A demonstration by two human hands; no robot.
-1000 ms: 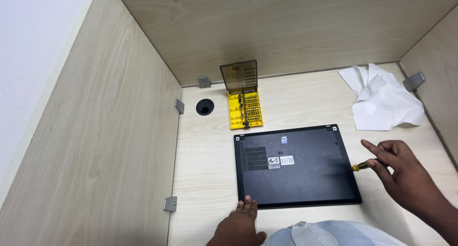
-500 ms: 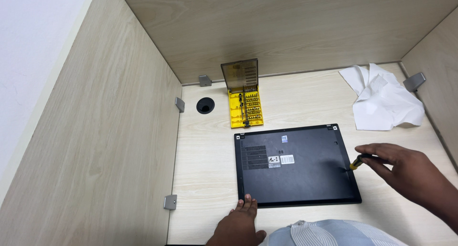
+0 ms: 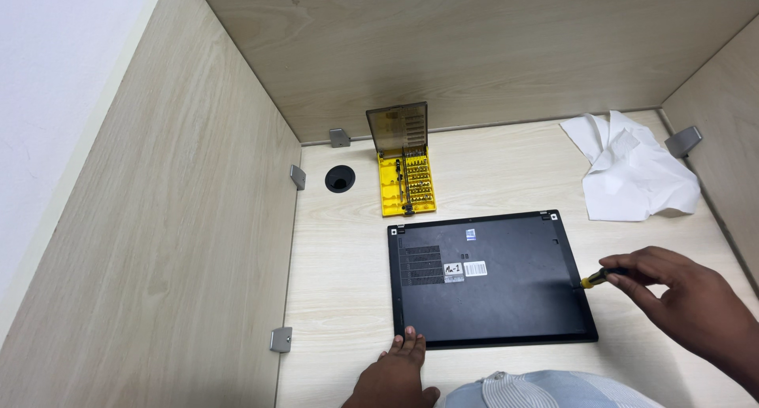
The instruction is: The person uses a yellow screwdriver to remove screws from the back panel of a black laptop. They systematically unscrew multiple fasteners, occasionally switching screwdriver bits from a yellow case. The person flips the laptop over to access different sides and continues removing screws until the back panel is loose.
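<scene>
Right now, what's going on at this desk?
A person has a black laptop lying bottom-up on a pale wooden desk. Their left hand presses on its near left corner, while the right hand holds a small yellow-handled screwdriver with its tip at the laptop's right edge. Behind it sit an open yellow bit case and crumpled white paper.

I see a black laptop (image 3: 490,277) lying underside up, and on that underside two small white rectangular labels (image 3: 465,270) sit side by side near its centre, with a tiny blue sticker (image 3: 471,234) at their 12 o'clock near the far edge. At 11 o'clock from the laptop stands an open yellow bit case (image 3: 405,185), its smoky translucent lid upright.
</scene>
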